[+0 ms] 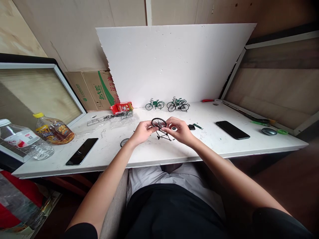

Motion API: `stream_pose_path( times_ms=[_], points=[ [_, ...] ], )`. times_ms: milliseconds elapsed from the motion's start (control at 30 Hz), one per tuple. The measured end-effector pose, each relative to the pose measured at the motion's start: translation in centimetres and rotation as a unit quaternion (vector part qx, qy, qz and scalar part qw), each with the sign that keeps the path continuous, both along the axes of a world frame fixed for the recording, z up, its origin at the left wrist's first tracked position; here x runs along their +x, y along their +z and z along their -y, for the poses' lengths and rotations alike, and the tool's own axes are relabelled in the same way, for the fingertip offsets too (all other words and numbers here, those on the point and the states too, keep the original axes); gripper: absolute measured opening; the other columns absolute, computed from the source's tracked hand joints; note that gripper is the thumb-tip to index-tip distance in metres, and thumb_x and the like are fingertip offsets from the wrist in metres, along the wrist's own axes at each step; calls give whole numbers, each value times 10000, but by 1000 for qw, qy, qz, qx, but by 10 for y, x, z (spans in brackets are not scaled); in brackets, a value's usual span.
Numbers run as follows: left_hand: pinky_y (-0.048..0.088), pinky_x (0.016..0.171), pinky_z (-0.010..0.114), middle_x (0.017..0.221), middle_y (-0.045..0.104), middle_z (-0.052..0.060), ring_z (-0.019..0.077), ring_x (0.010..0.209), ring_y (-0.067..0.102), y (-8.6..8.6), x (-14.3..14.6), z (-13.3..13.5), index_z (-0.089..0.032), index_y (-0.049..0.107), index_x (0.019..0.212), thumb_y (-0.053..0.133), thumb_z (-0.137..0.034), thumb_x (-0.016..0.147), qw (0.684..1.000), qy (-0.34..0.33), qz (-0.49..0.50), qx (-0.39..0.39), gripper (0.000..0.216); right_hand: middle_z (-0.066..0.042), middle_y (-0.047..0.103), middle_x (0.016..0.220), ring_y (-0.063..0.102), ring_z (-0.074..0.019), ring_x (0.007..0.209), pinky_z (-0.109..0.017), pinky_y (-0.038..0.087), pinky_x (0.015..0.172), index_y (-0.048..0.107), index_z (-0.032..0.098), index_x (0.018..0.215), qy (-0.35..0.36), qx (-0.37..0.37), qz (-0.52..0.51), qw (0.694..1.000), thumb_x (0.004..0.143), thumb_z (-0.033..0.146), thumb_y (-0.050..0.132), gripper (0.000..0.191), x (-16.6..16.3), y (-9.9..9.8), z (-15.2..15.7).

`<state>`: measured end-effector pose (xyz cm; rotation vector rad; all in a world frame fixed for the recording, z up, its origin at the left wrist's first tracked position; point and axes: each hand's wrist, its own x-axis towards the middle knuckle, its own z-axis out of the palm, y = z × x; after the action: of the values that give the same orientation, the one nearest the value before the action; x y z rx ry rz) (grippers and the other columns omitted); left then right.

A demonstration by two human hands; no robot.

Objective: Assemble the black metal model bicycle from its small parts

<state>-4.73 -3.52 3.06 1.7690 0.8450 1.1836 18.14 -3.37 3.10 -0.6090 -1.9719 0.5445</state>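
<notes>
Over the middle of the white table, both hands hold a small black model bicycle, partly assembled. Its spoked wheel [159, 122] rises between my fingers, and the thin frame [163, 136] hangs below. My left hand [142, 132] is closed, pinching the wheel's left side. My right hand [181, 130] is closed too, its thumb and fingertips at the wheel hub and frame. My fingers hide part of the joint between them. A loose spoked wheel [124, 142] lies beside my left wrist. Small green pieces [198, 126] and a black piece [191, 127] lie right of my right hand.
Several model bicycles [155, 104] stand before a white foam board [174, 63]. At left are two bottles [56, 131], a phone [82, 151], a red packet [121, 107] and a black parts frame [107, 118]. At right lie another phone [232, 129] and a mouse [269, 131].
</notes>
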Motion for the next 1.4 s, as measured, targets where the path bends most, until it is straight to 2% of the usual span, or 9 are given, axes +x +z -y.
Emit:
stream_pose_path(
  times_ms=[167, 267, 400, 600, 700, 967, 1100, 1267, 1400],
  points=[
    [547, 1014, 398, 1315, 693, 144, 282, 1245, 646, -3, 1, 0, -194, 738, 1141, 855, -414, 815, 984, 159, 15, 75, 410, -61, 727, 928, 689, -199, 840, -374, 571, 778, 803, 229, 1042, -11, 114, -29, 993, 970, 359, 776, 151, -4, 1, 5],
    [570, 913, 357, 1205, 711, 128, 250, 1114, 680, -3, 4, 4, -193, 711, 1044, 913, -421, 744, 963, 256, 1, 87, 427, -68, 741, 946, 705, -201, 831, -365, 580, 738, 811, 238, 1090, -32, 154, -43, 987, 973, 318, 774, 147, -5, 2, 9],
    [602, 851, 366, 946, 771, 107, 226, 878, 739, 1, 15, 13, -159, 729, 931, 835, -415, 832, 983, 180, 31, 33, 294, -76, 748, 957, 723, -202, 836, -362, 599, 744, 808, 232, 1150, -43, 189, -34, 980, 971, 292, 776, 191, -5, -1, 7],
    [616, 976, 426, 1198, 780, 148, 256, 1003, 775, 9, 30, 25, -121, 742, 1132, 777, -241, 830, 990, 45, 124, -53, 327, -95, 751, 978, 721, -219, 882, -378, 606, 762, 799, 228, 1183, -78, 244, -10, 967, 980, 308, 766, 221, -2, -9, -2],
    [624, 985, 440, 1258, 753, 151, 258, 1036, 766, 12, 30, 28, -119, 739, 1152, 798, -282, 832, 982, 8, 160, -102, 364, -99, 756, 976, 708, -228, 881, -404, 596, 784, 797, 226, 1167, -101, 263, 9, 959, 980, 304, 764, 205, 1, -12, -7],
    [630, 1006, 460, 1171, 764, 145, 238, 989, 767, 4, 36, 25, -110, 732, 1074, 880, -414, 822, 977, 54, 167, -118, 422, -109, 753, 1085, 694, -257, 1034, -435, 596, 868, 772, 245, 1132, -45, 225, 42, 972, 1048, 256, 639, 157, 4, -13, -11],
    [635, 991, 442, 1141, 773, 138, 234, 963, 779, 6, 28, 19, -108, 728, 1014, 868, -363, 834, 977, 62, 165, -121, 342, -95, 760, 1026, 685, -254, 978, -446, 567, 887, 759, 234, 1047, -86, 215, 8, 973, 1045, 300, 653, 124, 7, -11, -15],
    [622, 792, 306, 1101, 778, 131, 201, 849, 787, 14, 6, 11, -113, 724, 1025, 849, -341, 835, 978, 112, 118, -130, 322, -87, 753, 946, 650, -267, 938, -462, 532, 906, 729, 230, 960, -198, 161, -14, 967, 1060, 404, 612, 232, 14, -12, -25],
    [481, 586, 213, 1105, 774, 118, 180, 812, 766, 22, -16, 6, -135, 734, 1039, 826, -400, 834, 982, 148, 78, -91, 347, -96, 766, 1014, 636, -293, 1039, -457, 531, 919, 737, 223, 1029, -219, 93, 25, 971, 1058, 382, 594, 216, 20, -20, -36]
  ],
)
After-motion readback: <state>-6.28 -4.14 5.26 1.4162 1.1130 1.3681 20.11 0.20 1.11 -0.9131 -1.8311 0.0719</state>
